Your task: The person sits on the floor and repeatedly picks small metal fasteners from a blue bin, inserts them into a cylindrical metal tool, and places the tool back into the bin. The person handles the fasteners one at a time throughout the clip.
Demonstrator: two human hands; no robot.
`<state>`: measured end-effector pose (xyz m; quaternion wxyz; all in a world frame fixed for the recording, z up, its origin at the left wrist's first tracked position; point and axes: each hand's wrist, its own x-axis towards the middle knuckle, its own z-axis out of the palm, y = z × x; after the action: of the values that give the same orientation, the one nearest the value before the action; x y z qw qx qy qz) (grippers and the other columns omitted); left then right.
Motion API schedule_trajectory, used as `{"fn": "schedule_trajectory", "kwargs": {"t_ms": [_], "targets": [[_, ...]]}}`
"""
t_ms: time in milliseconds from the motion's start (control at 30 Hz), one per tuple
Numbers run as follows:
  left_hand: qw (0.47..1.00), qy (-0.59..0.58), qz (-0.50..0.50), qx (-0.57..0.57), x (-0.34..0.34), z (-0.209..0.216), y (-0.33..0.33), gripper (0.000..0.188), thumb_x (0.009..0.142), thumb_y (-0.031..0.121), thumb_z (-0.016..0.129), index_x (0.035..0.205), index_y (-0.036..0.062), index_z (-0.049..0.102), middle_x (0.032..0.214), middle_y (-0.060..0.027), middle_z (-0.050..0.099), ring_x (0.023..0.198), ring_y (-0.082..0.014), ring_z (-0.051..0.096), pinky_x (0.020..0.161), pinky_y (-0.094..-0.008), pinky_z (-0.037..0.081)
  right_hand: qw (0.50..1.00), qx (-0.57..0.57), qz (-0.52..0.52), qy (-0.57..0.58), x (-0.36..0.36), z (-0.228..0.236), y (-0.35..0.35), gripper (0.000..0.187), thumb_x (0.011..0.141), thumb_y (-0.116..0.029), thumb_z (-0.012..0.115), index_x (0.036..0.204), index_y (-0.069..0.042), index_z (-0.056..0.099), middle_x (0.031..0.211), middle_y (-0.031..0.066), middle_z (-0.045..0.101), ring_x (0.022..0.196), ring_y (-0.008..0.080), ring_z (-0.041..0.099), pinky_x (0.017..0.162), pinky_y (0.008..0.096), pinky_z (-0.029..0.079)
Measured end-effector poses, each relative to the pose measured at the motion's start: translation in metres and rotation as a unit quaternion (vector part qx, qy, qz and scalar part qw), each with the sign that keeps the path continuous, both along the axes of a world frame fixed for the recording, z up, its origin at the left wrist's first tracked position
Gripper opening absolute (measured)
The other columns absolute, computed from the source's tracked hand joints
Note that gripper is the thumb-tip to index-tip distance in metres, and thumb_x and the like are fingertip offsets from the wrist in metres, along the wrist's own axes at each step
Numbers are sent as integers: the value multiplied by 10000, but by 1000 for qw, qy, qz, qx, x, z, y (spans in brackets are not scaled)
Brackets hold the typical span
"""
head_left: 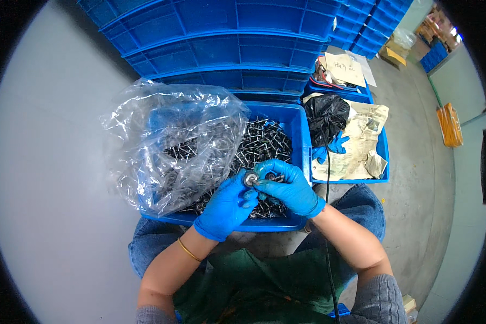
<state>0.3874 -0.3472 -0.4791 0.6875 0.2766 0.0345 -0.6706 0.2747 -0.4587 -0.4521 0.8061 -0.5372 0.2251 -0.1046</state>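
Both my hands wear blue gloves and meet over the near part of a blue crate (303, 135). My left hand (225, 205) is closed around a small round metal part (250, 179) with a ring-shaped face turned up. With thumb and forefinger, my right hand (292, 190) pinches at that part's edge. More small dark metal pieces (275, 177) show between the right hand's fingers; their exact kind is too small to tell. Many thin, dark, pin-like metal parts (262, 143) fill the crate below. A clear plastic bag (194, 121) drapes over its left side.
Stacked blue crates (221, 51) rise behind the work crate. At right, another blue crate (385, 156) holds brown paper (356, 156), a black plastic bag (326, 116) and a blue glove (337, 143). A black cable (329, 259) hangs past my right forearm. A pale wall (54, 162) stands left.
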Motion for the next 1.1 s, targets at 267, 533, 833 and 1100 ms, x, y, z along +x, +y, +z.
{"fn": "schedule_trajectory", "kwargs": {"t_ms": [267, 533, 833, 1100], "targets": [[998, -35, -27, 32, -2, 7, -3, 42, 832, 94, 470, 862, 64, 469, 718, 1, 442, 592, -59, 381, 484, -168, 329, 997, 56, 47, 36, 0, -14, -15, 161, 811, -170, 551, 919, -53, 577, 671, -2, 539, 533, 23, 446, 416, 144, 318], [998, 56, -19, 23, 1, -14, -2, 61, 854, 107, 440, 843, 69, 485, 717, -7, 445, 611, -82, 409, 506, -187, 348, 982, 159, 50, 84, -1, -6, -27, 173, 780, -147, 560, 933, -66, 549, 693, 16, 540, 571, 62, 494, 400, 146, 322], [997, 63, 39, 10, 13, -17, -11, 65, 826, 137, 451, 800, 78, 460, 755, -25, 415, 682, -130, 367, 599, -249, 336, 891, -391, -51, 226, 21, -118, -120, 223, 766, -262, 557, 850, -66, 625, 835, 112, 615, 720, 241, 590, 663, 332, 465], [996, 68, 55, -4, 23, -19, -5, 90, 804, 157, 475, 816, 69, 462, 765, -39, 411, 676, -136, 361, 615, -253, 335, 755, -494, -23, 431, 97, -141, -117, 333, 742, -368, 550, 900, -82, 615, 898, 164, 593, 828, 342, 565, 702, 414, 457]]}}
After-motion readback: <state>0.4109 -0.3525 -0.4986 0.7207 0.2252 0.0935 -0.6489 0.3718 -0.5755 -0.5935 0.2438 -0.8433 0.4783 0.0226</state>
